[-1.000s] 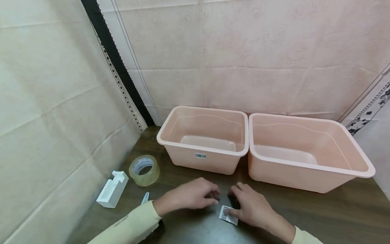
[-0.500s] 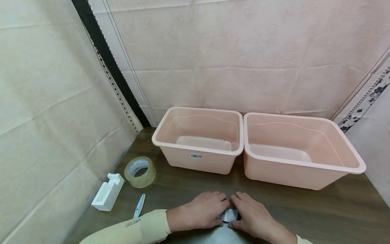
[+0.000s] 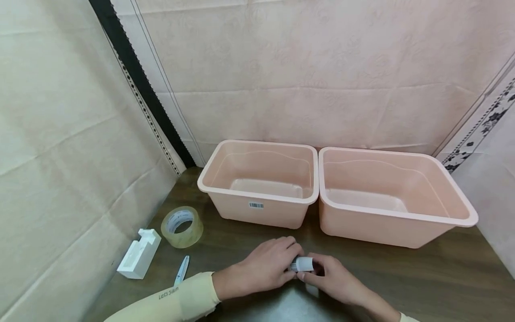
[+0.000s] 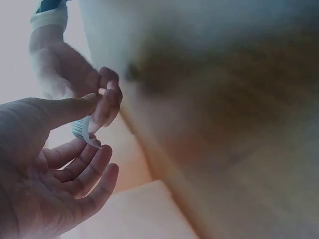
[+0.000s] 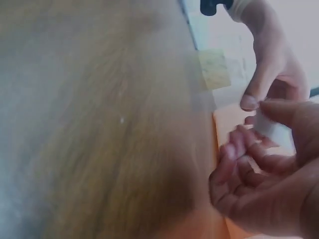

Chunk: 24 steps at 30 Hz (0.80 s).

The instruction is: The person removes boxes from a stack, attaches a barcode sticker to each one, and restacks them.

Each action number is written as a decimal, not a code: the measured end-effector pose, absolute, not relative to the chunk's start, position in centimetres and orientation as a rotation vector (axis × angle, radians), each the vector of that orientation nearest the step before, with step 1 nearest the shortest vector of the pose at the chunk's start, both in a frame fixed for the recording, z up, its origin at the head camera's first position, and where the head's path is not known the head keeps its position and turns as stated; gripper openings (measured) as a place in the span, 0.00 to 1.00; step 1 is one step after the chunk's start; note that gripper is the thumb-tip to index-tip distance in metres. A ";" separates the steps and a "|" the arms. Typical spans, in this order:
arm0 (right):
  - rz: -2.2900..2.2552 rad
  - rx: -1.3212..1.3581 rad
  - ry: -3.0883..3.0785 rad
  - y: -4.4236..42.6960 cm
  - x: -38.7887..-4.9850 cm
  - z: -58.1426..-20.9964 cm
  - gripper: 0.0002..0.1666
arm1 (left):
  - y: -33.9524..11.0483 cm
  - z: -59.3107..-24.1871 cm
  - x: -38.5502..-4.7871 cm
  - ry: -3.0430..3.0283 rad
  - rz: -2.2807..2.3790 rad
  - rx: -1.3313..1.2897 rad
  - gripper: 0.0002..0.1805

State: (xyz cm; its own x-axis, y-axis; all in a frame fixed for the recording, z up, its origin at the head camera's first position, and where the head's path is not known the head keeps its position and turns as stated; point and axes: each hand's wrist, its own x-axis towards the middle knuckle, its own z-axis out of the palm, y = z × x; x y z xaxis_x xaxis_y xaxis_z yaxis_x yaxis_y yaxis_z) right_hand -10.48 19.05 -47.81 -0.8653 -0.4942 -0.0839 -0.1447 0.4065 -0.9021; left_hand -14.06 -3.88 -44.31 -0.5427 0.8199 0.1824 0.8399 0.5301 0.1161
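A small white barcode label (image 3: pixel 303 264) is held off the table between both hands, with its striped face partly covered by fingers. My left hand (image 3: pixel 268 264) pinches the label's left edge between thumb and fingers. At the right edge, the thumb and fingers of my right hand (image 3: pixel 335 278) pinch it too. In the left wrist view the label (image 4: pixel 79 128) looks curved, and its stripes show beside the left thumb. The right wrist view shows the label (image 5: pixel 275 130) as plain white under the right thumb.
Two pink plastic tubs stand side by side at the back. The left tub (image 3: pixel 257 213) bears a barcode sticker (image 3: pixel 255 205); the right tub is larger (image 3: pixel 370 230). At left are a clear tape roll (image 3: pixel 193 230), a notched white block (image 3: pixel 138 257) and a slim light-blue object (image 3: pixel 182 269).
The label, earlier under the right fingertips on the table, is now lifted between both hands. The left hand has moved right to grip it. The view has shifted slightly.
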 end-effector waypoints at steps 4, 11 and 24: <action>-1.611 -0.515 2.173 19.3 -10.6 -47.0 0.16 | -3.8 -43.2 -14.3 -2.602 -0.283 -1.407 0.19; -1.741 -0.355 2.188 19.3 -10.8 -46.0 0.16 | -3.4 -42.5 -14.5 -2.509 -0.298 -1.403 0.22; -2.043 -0.031 2.209 19.0 -10.4 -45.5 0.16 | -3.2 -41.1 -14.3 -2.469 -0.585 -1.197 0.25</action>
State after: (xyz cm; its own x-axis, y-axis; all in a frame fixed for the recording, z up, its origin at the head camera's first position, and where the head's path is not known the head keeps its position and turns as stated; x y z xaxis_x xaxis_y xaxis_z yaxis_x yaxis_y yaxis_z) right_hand -10.45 18.97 -45.48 -0.9911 -0.1043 -0.0828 0.0744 0.0818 -0.9939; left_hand -14.29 -3.23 -41.10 -0.5904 0.6609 0.4634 0.7986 0.5617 0.2163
